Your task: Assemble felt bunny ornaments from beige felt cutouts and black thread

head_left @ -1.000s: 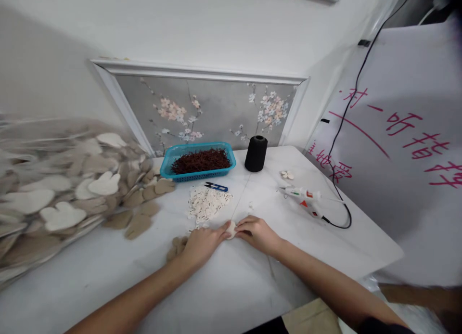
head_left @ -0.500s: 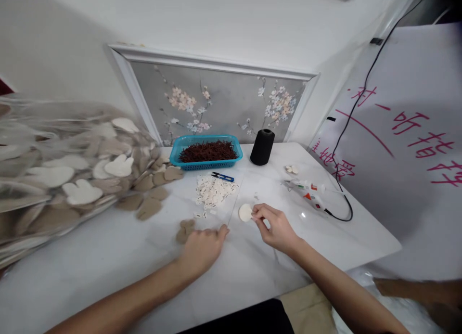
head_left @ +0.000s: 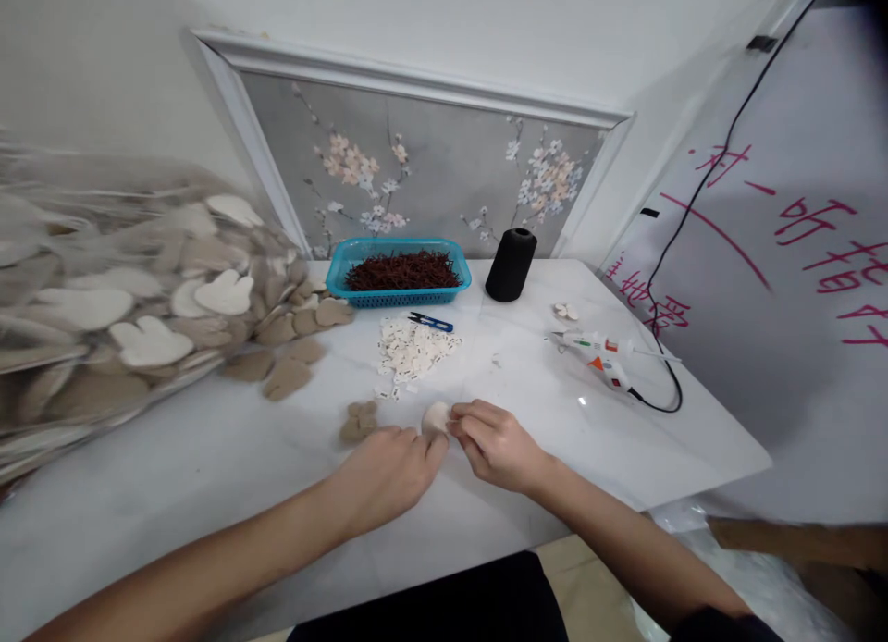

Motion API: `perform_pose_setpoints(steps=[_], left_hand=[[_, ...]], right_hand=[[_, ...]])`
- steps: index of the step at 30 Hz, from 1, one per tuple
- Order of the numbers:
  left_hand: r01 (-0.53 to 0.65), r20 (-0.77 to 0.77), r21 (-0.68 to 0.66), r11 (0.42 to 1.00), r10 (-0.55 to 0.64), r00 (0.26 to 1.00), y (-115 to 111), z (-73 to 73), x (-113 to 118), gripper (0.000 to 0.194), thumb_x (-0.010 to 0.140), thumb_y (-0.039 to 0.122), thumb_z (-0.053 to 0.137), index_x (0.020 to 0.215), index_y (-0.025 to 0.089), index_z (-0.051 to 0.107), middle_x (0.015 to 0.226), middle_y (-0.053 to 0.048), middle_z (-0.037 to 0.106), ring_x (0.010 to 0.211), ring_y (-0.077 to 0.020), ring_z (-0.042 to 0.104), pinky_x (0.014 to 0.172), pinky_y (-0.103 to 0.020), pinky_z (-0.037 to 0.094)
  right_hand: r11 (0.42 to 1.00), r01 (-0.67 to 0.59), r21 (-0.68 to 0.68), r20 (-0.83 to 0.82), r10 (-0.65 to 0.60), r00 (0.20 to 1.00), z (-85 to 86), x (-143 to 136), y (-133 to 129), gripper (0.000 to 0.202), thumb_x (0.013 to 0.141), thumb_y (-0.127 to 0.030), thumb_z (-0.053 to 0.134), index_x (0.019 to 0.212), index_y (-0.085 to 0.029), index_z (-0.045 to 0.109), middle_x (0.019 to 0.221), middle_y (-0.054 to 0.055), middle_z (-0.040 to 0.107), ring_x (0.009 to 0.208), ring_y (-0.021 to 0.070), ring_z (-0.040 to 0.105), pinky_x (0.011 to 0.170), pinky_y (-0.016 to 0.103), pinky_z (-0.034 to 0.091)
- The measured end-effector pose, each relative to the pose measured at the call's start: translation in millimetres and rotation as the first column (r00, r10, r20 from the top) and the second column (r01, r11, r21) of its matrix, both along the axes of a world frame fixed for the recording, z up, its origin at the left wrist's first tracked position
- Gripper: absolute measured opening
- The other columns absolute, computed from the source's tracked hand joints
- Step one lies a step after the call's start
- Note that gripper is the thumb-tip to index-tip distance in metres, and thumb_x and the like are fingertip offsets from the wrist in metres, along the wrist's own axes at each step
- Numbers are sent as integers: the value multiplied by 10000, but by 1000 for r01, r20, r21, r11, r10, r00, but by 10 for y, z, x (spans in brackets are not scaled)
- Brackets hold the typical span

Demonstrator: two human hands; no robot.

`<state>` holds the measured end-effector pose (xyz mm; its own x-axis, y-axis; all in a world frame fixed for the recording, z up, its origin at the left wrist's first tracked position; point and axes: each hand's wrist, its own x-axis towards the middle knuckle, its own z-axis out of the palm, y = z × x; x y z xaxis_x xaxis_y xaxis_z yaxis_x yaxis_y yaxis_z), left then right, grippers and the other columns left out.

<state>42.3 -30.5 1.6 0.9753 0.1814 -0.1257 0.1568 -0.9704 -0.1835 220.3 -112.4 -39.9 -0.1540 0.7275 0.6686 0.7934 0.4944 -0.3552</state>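
Observation:
A small round cream felt-like piece (head_left: 436,418) is between my two hands, above the white table. My right hand (head_left: 500,445) pinches its right edge, fingers closed. My left hand (head_left: 394,473) has its thumb and forefinger together at the lower left edge of the piece, closed on it; part of the piece is hidden there. Just left of that hand lies a small tan felt-like shape (head_left: 358,422) with rounded lobes. Beyond both hands is a pile of small white printed tags (head_left: 414,352), with blue thread snips (head_left: 431,322) at its back edge.
A blue basket (head_left: 399,298) of dark brown strands and a black thread cone (head_left: 511,265) stand at the back. A glue gun (head_left: 607,369) with a cord lies right, near a small cream piece (head_left: 565,311). A clear bag (head_left: 97,281) of felt-like cutouts fills the left.
My right hand has carried the round piece leftward to my left hand. My left fingers now touch the piece, where before they rested on the table. The view has shifted slightly.

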Motion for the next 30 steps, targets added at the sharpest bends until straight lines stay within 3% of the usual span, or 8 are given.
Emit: perform_pose_setpoints(steps=[9, 12, 14, 17, 20, 25, 27, 30], left_hand=[[11, -48, -217, 976, -22, 999, 465, 346, 336, 278, 864, 182, 355, 991, 174, 603, 768, -58, 634, 701, -155, 570, 634, -240, 371], [38, -10, -415, 909, -47, 999, 600, 361, 517, 310, 898, 263, 336, 892, 176, 633, 739, -29, 631, 669, -99, 540, 639, -202, 332], [45, 31, -625, 779, -34, 999, 678, 287, 610, 365, 910, 324, 325, 859, 162, 647, 735, -18, 630, 670, -68, 527, 650, -175, 330], [-15, 15, -897, 441, 64, 998, 756, 65, 677, 402, 880, 422, 392, 823, 116, 646, 699, -10, 595, 626, -42, 473, 598, -145, 316], [-121, -86, -972, 204, 172, 981, 737, -144, 656, 407, 832, 455, 456, 798, 89, 632, 624, 2, 528, 554, -33, 389, 531, -145, 283], [-249, -129, -914, 320, 353, 927, 426, -155, 464, 273, 823, 344, 450, 767, 117, 591, 579, 27, 445, 533, -34, 351, 524, -152, 268], [-208, -64, -863, 460, 308, 949, 289, -93, 356, 342, 880, 354, 362, 733, 129, 574, 557, 27, 418, 522, -33, 335, 537, -169, 246], [-68, 68, -641, 764, 145, 987, 235, -3, 228, 405, 922, 327, 251, 776, 149, 584, 553, 7, 460, 509, -52, 362, 542, -205, 227]], right_hand=[[1000, 9, -1, -102, -9, 995, -18, -38, -95, 129, 879, -70, 443, 908, -175, 512, 958, 95, 621, 846, 163, 590, 750, 309, 528], [999, -4, 33, -128, 8, 992, 18, -16, -112, 152, 860, -51, 459, 923, -179, 511, 972, 100, 622, 857, 162, 597, 736, 298, 530], [998, -25, 50, -140, 32, 990, 43, 20, -115, 158, 851, -40, 470, 919, -176, 511, 969, 106, 620, 874, 161, 601, 732, 289, 528], [995, -65, 81, -161, 77, 984, 69, 82, -102, 145, 853, -46, 472, 898, -179, 508, 940, 105, 620, 867, 154, 609, 714, 276, 524], [988, -95, 119, -181, 115, 977, 79, 125, -67, 120, 860, -70, 479, 880, -183, 511, 921, 98, 623, 787, 139, 605, 670, 267, 517], [994, -62, 86, -310, 86, 947, 42, 166, 28, 107, 852, -74, 510, 839, -179, 525, 910, 80, 625, 795, 131, 609, 702, 260, 516], [999, 7, 35, -350, 6, 937, 11, 184, 67, 86, 865, -107, 512, 824, -181, 532, 915, 78, 629, 827, 138, 620, 730, 265, 519], [1000, 18, -22, -296, -24, 955, -29, 205, 100, 98, 883, -119, 480, 831, -183, 532, 926, 86, 631, 866, 153, 620, 746, 278, 520]])
